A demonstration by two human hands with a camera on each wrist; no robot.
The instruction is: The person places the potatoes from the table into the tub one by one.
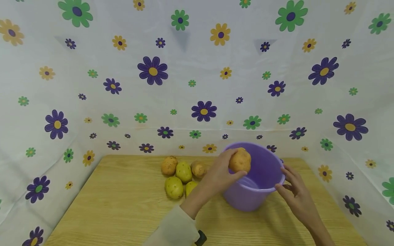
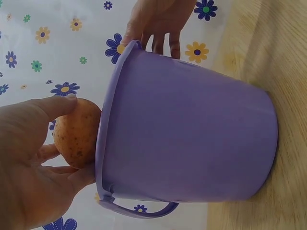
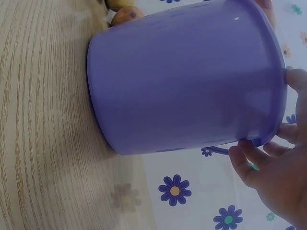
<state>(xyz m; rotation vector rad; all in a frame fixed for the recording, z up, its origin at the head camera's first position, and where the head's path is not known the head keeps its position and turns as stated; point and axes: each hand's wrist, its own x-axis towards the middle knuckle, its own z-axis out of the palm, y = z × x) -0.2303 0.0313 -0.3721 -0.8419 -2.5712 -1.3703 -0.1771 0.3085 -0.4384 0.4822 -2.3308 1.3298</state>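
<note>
My left hand (image 1: 219, 172) grips a round brown potato (image 1: 240, 160) over the near left rim of a purple bucket (image 1: 246, 198). In the left wrist view, the thumb and fingers curl around the potato (image 2: 78, 133) right at the bucket's rim. On the opposite side, my right hand (image 1: 297, 194) holds the rim of the upright bucket. The right wrist view shows its thumb at the rim and curled fingers (image 3: 252, 163) near the handle joint. The bucket's handle (image 2: 139, 211) hangs down along its far side.
Left of the bucket, two brown potatoes (image 1: 169, 165) and three speckled yellow-green fruits (image 1: 174, 187) sit close together on the wooden table (image 1: 123, 205). My left forearm partly covers one fruit. A flower-printed white sheet (image 1: 184, 95) rises behind the table and along both sides.
</note>
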